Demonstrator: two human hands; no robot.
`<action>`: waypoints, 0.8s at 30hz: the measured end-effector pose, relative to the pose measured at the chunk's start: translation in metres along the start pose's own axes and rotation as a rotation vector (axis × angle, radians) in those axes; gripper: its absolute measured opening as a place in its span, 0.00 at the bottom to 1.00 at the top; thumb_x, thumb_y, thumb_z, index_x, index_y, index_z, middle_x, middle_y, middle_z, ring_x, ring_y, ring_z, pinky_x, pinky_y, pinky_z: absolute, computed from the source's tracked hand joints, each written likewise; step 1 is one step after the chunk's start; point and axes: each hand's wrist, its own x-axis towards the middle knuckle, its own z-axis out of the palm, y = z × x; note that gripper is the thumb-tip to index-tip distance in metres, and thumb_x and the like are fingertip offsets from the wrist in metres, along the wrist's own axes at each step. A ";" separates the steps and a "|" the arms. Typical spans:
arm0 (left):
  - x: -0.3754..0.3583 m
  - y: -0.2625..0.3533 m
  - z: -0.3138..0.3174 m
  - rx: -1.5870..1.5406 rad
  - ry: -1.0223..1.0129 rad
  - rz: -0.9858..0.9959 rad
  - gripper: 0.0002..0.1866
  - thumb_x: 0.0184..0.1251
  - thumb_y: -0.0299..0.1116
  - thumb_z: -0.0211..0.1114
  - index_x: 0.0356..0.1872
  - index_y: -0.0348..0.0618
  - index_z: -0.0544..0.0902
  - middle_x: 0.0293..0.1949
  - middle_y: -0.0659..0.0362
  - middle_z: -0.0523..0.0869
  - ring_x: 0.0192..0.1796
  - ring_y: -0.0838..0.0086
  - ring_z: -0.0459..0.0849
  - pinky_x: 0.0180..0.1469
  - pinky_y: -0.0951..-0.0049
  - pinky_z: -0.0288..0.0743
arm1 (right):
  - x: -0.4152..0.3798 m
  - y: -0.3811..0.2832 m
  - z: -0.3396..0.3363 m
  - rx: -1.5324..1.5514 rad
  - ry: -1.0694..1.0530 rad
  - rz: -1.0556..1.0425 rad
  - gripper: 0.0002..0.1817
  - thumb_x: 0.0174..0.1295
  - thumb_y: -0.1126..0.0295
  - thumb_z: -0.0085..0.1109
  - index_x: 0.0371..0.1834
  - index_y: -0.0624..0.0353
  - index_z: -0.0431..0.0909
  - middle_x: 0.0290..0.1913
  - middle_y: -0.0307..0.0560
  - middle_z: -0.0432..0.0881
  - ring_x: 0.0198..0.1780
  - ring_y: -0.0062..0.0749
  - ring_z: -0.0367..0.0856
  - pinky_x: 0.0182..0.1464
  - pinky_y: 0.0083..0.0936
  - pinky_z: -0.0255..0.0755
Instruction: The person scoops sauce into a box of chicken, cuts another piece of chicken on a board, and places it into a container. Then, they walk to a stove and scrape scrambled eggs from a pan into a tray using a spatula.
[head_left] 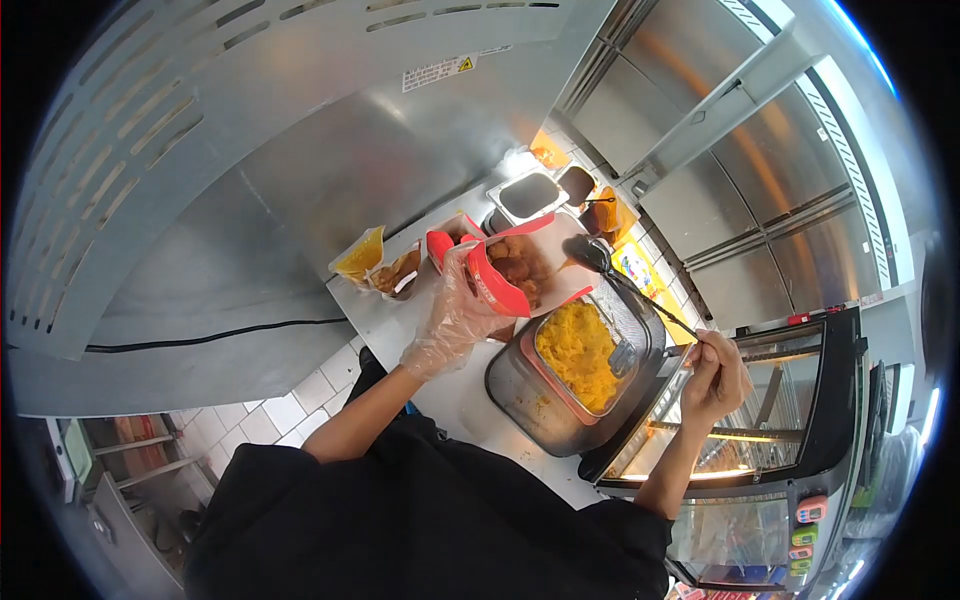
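Here's the warning label beyond the metal tub, print too small to read; gloved left hand, fingers clasped round the red box by the tub's far-left corner; right of the tub, the right hand has fingers pinching the black spoon!

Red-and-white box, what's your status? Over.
Gloved left hand holding box. Right hand gripping black spoon. Box open, brown food inside. Spoon's bowl at its flap; nothing else blocking.

Black top of loose cut, sleeves short and wide; on left hand, thin transparent plastic glove, wrinkled.
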 end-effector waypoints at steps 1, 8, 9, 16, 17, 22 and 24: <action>0.000 -0.004 0.000 -0.009 -0.009 0.011 0.47 0.44 0.24 0.82 0.63 0.45 0.59 0.60 0.53 0.70 0.62 0.68 0.75 0.65 0.66 0.72 | -0.001 0.000 0.001 -0.003 0.000 -0.010 0.07 0.70 0.78 0.52 0.40 0.66 0.82 0.21 0.41 0.76 0.22 0.16 0.72 0.23 0.13 0.59; -0.001 0.002 -0.001 -0.152 -0.108 -0.170 0.49 0.43 0.24 0.83 0.64 0.46 0.57 0.61 0.54 0.69 0.64 0.66 0.73 0.68 0.62 0.72 | -0.001 0.000 0.009 -0.022 0.062 -0.170 0.08 0.71 0.78 0.51 0.39 0.67 0.81 0.21 0.44 0.79 0.21 0.20 0.74 0.21 0.14 0.61; -0.002 0.000 -0.001 -0.150 -0.107 -0.167 0.49 0.43 0.24 0.83 0.64 0.46 0.57 0.61 0.54 0.69 0.64 0.66 0.73 0.68 0.62 0.72 | -0.002 0.001 0.010 -0.032 0.082 -0.192 0.08 0.70 0.78 0.51 0.39 0.66 0.81 0.21 0.45 0.79 0.20 0.20 0.74 0.20 0.14 0.61; -0.007 0.015 0.004 -0.283 -0.180 -0.206 0.49 0.44 0.24 0.82 0.64 0.46 0.57 0.64 0.55 0.69 0.67 0.66 0.72 0.69 0.60 0.72 | 0.002 0.003 0.013 -0.039 0.108 -0.247 0.07 0.69 0.80 0.52 0.38 0.67 0.81 0.22 0.47 0.80 0.20 0.23 0.75 0.20 0.16 0.63; -0.008 0.013 0.004 -0.318 -0.195 -0.238 0.49 0.43 0.24 0.83 0.64 0.46 0.57 0.64 0.55 0.69 0.67 0.66 0.73 0.69 0.60 0.72 | 0.003 0.003 0.013 -0.039 0.108 -0.248 0.07 0.69 0.80 0.52 0.38 0.67 0.81 0.22 0.47 0.80 0.20 0.23 0.75 0.20 0.16 0.63; -0.011 0.014 0.005 -0.284 -0.152 -0.175 0.49 0.42 0.23 0.83 0.64 0.46 0.58 0.61 0.56 0.73 0.64 0.68 0.75 0.68 0.61 0.72 | 0.006 0.005 0.012 -0.073 0.089 -0.301 0.06 0.68 0.82 0.52 0.38 0.67 0.81 0.22 0.47 0.80 0.21 0.26 0.78 0.23 0.18 0.68; -0.011 0.015 0.005 -0.246 -0.140 -0.143 0.49 0.42 0.23 0.83 0.64 0.46 0.58 0.60 0.56 0.74 0.64 0.68 0.76 0.68 0.62 0.72 | 0.006 0.006 0.011 -0.087 0.081 -0.318 0.07 0.68 0.82 0.52 0.38 0.67 0.81 0.21 0.47 0.79 0.21 0.26 0.78 0.23 0.18 0.68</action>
